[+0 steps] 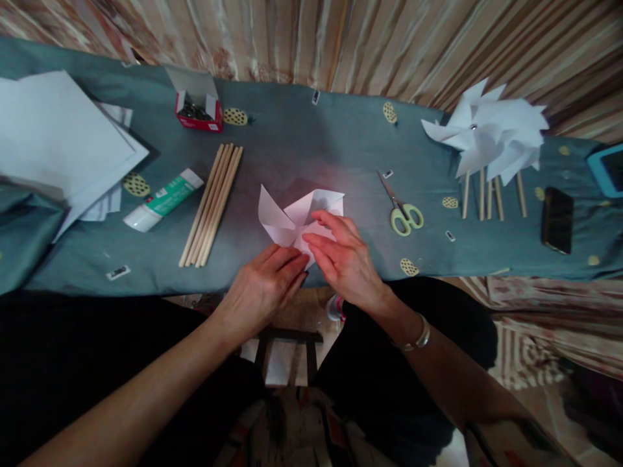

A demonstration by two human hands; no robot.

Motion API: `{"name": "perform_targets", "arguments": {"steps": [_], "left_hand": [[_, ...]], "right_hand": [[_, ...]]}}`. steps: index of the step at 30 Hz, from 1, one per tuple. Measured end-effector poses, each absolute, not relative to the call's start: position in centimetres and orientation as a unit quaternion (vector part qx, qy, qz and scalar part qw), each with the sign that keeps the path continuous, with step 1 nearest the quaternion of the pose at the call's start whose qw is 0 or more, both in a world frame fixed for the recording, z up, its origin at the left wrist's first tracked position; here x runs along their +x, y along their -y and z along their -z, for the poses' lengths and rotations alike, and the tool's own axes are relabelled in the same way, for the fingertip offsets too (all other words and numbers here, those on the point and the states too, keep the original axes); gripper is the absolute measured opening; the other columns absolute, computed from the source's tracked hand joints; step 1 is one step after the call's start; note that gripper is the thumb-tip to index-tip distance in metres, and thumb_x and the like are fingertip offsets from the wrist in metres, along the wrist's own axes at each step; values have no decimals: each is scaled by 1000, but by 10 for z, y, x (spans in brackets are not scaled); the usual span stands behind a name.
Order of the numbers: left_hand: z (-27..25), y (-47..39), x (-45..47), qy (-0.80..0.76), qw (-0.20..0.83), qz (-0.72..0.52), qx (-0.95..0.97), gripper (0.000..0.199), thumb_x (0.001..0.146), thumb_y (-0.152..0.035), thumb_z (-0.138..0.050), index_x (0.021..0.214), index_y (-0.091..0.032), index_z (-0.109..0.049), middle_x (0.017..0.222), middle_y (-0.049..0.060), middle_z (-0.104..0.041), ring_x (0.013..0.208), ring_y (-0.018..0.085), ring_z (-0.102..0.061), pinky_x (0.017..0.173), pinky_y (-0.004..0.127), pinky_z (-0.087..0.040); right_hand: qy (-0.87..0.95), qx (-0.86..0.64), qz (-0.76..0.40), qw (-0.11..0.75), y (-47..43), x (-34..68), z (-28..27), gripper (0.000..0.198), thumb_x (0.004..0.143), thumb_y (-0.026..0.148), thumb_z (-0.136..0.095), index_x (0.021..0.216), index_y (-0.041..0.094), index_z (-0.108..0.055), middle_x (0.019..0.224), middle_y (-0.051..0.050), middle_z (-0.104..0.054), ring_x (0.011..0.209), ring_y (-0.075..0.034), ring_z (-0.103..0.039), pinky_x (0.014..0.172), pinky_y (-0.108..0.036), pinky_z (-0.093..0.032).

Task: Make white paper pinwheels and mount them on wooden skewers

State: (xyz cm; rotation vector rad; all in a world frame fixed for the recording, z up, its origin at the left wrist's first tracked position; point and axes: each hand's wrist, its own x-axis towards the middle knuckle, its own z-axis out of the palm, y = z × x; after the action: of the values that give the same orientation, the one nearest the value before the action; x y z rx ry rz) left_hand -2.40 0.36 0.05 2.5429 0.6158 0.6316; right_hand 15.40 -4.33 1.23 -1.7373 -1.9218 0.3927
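Observation:
A white paper pinwheel (276, 217) lies at the front edge of the table, its blades curled in toward the middle. My left hand (267, 279) is closed on the pinwheel's near side, fingers pressed together on the paper. On its right part, my right hand (348, 259) has its thumb and fingers bent around the paper near the centre. Whether a small part sits under the fingertips is hidden. Green-handled scissors (402, 211) lie to the right of my hands. Several wooden sticks (211, 204) lie side by side to the left.
Left of the sticks is a glue bottle (164, 201), with stacked white paper (63, 139) beyond. A red box (198, 113) of small metal pieces stands open at the back. Finished pinwheels (506, 123) on sticks lie at right, near a phone (557, 220) and a blue-edged device (608, 170).

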Motion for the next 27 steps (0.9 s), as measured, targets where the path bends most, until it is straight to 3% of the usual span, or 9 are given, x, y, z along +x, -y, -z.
{"name": "perform_targets", "arguments": {"steps": [11,18,27], "left_hand": [[-1,-4,-24,-223,220,-224,923,21,93,-18,-51,108,-11,-63,101,11,-67,91,20,-61,80,35,-58],[-5,-4,-23,-233,226,-214,921,20,93,-16,-49,107,-13,-62,100,9,-67,90,19,-62,81,34,-58],[-3,-4,-24,-221,212,-220,926,19,91,-14,-52,107,-11,-60,101,11,-64,90,20,-62,79,34,-58]], "right_hand": [[754,-629,-77,172,45,148,-7,34,91,11,-42,118,17,-61,140,-13,-48,123,-29,-45,99,-47,-46],[733,-649,-80,187,48,142,-1,33,93,13,-40,119,23,-59,143,-11,-46,129,-32,-42,95,-52,-45],[753,-635,-25,171,49,139,5,34,95,14,-36,122,17,-57,142,-15,-49,128,-31,-43,93,-48,-45]]}}
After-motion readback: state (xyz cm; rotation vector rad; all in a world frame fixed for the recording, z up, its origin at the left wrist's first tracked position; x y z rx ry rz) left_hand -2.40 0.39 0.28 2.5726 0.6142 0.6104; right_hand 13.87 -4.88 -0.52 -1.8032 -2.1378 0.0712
